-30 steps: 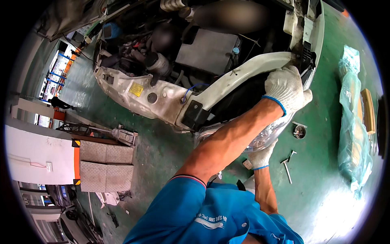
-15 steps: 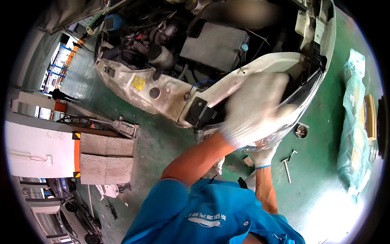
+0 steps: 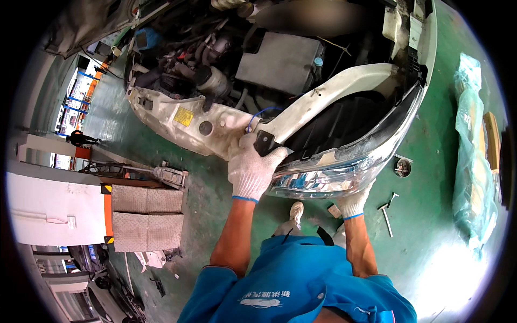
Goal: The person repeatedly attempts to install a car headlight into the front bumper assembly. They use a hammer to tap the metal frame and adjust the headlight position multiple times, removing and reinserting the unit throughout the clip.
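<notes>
A clear headlight sits at the front corner of a pale car body with its bonnet raised. In a white knitted glove, my left hand is closed around the headlight's inner end, thumb extended along its upper edge. A black bracket shows between that thumb and the fingers. My right hand, also gloved, holds the lamp's lower outer side; its fingertips are hidden behind the lens. Behind the lamp, a dark cavity lies under the pale curved fender edge.
The engine bay holds a grey box cover and a reservoir. On the green floor lie a T-handled tool, a small round dish and a long plastic-wrapped part. Metal ramp plates stand at left.
My left hand has moved left and down from over the lamp's top to its inner end, uncovering the cavity. The right hand stays under the headlight. The view has shifted slightly.
</notes>
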The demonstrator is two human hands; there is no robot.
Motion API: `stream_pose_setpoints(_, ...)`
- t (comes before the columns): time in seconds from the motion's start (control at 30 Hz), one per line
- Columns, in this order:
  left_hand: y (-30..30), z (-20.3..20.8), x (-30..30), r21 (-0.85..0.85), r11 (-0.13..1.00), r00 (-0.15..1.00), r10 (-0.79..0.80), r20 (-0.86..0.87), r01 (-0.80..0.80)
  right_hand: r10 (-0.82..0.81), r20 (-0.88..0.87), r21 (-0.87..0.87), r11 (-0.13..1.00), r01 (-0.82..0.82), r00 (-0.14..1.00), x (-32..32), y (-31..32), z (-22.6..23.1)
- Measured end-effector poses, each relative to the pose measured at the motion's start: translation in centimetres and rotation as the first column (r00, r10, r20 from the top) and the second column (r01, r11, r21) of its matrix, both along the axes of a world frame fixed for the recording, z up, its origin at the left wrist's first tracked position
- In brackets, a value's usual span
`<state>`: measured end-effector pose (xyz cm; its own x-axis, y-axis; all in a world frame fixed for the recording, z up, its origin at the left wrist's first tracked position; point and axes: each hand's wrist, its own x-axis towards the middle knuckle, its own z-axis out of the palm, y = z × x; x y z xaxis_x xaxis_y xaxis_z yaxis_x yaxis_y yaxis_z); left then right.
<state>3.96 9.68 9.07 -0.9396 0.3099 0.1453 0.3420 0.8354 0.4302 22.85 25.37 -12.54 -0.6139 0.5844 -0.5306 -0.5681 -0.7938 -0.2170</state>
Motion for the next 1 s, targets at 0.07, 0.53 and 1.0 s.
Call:
stream_pose_setpoints(0.07, -0.2, -0.1, -0.4, 0.045, 0.999, 0.993, -0.035, 0.114, 0.03, 0.003, -0.022, 0.015, 1.0, -0.003, 1.0, 0.0, 0.3, -0.6)
stream_pose_setpoints(0.53, 0.5, 0.2, -0.5, -0.223, 0.961, 0.977, -0.189, -0.103, 0.162, -0.02, 0.017, 0.023, 1.0, 0.02, 1.0, 0.2, 0.1, 0.8)
stream_pose_setpoints(1.0, 3.1, -3.7, -3.2, -0.101, 0.99, 0.896, -0.132, -0.424, 0.097, -0.037, -0.067, 0.012, 0.999, 0.038, 0.997, -0.3, -0.1, 0.3)
